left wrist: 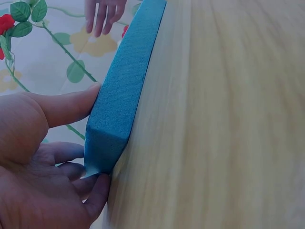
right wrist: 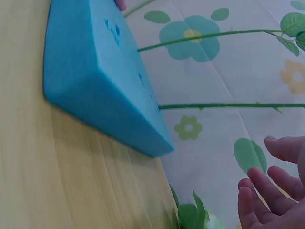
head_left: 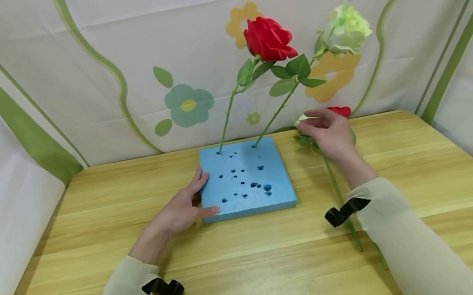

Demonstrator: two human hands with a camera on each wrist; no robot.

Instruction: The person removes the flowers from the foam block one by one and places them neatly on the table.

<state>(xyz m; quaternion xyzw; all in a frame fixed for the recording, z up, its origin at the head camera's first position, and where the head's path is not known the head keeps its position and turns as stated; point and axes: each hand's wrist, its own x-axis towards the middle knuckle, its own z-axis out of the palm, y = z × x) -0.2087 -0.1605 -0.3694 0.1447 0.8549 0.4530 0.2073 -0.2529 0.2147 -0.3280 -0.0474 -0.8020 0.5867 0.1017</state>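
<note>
A light-blue foam block (head_left: 242, 180) with several holes lies flat on the table. Two artificial roses stand tilted right in its back holes: a red rose (head_left: 269, 40) and a pale green-white rose (head_left: 346, 30). My left hand (head_left: 178, 210) grips the block's front left corner, thumb on the front edge and fingers along the left side. My right hand (head_left: 333, 136) hovers over two flowers lying right of the block, its fingers (right wrist: 267, 191) loosely bent around nothing. It partly hides a white flower (head_left: 300, 120) and a red flower (head_left: 340, 112).
The lying flowers' stems (head_left: 334, 180) run toward the table's near side, partly under my right forearm. A patterned curtain (head_left: 178, 21) hangs behind the wooden table (head_left: 258, 274), with white cloth walls left and right. Black cameras (head_left: 166, 290) sit on both wrists.
</note>
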